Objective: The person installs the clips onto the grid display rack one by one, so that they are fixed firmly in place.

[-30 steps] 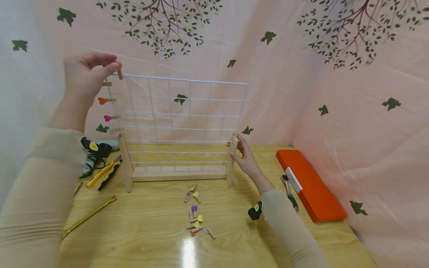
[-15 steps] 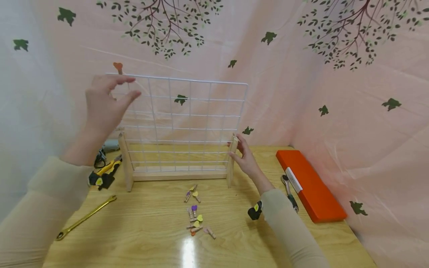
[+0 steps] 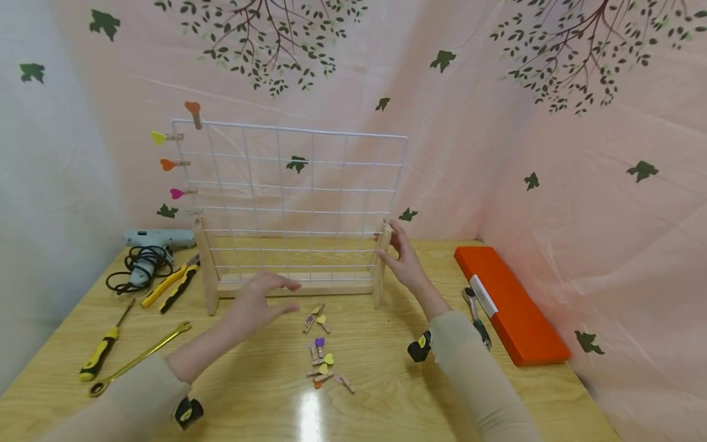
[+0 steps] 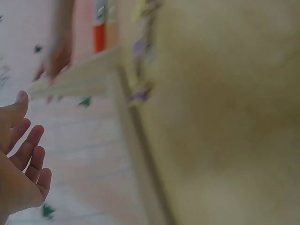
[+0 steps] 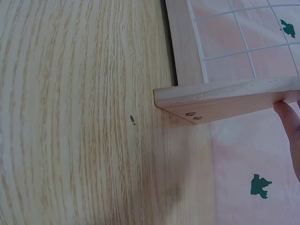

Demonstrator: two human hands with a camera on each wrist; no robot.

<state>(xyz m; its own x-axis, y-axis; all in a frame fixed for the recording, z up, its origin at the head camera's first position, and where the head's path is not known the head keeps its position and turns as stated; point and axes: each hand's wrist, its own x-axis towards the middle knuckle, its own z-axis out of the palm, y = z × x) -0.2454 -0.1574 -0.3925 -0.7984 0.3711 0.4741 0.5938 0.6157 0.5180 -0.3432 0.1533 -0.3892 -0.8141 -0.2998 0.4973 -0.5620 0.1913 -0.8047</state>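
A white wire grid (image 3: 312, 162) stands upright in a wooden stand (image 3: 298, 286). My right hand (image 3: 405, 261) grips the stand's right post (image 3: 381, 264), thumb in front; in the right wrist view, only the fingers (image 5: 288, 119) show at the post. My left hand (image 3: 251, 310) hovers over the table, thumb and fingers apart and holding nothing, left of a small pile of heart clothespins (image 3: 317, 319). More lie nearer, including a purple-heart clothespin (image 3: 320, 347). An orange-heart clothespin (image 3: 193, 113) sits on the grid's top wire; several others, including a yellow-heart clothespin (image 3: 160, 138), line its left edge.
At left lie a glue gun (image 3: 160, 239) with coiled cord, pliers (image 3: 173, 285), a screwdriver (image 3: 105, 350) and a gold wrench (image 3: 143, 359). A ratchet (image 3: 477, 316) and an orange box (image 3: 510, 304) lie at right. A printed curtain hangs behind.
My left hand let go of the orange-heart clothespin on the top wire, then came down and right towards the loose clothespins. My right hand has stayed on the post.
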